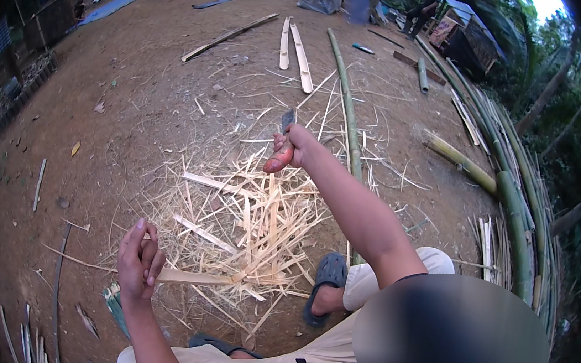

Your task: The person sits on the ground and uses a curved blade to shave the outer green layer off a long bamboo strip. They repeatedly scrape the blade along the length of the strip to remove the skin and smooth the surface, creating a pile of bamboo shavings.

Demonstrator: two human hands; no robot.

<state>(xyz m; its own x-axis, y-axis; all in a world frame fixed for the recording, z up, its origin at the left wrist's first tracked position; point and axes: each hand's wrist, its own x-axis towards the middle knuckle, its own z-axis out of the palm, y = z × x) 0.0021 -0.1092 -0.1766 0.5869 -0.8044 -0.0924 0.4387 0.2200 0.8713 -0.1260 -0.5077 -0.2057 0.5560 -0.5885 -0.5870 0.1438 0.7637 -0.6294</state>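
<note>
My right hand (296, 145) is wrapped round the red-orange handle of a knife (279, 159). Its dark blade points away from me, above the far edge of a heap of shavings. At the lower left, my left hand (141, 259) is closed with curled fingers. A pale, flat bamboo strip (195, 278) runs right from beside this hand, over the near side of the shavings. The hand appears closed on its left end, though the fingers hide the grip. Pale bamboo shavings (274, 226) lie between my hands and my feet.
A long green bamboo pole (348, 105) lies beyond my right arm. More poles (513, 207) are stacked along the right. Split bamboo pieces (301, 57) lie ahead on the dirt. Near my left wrist is a green-edged bamboo piece (117, 309). Another person (424, 10) is far off at upper right.
</note>
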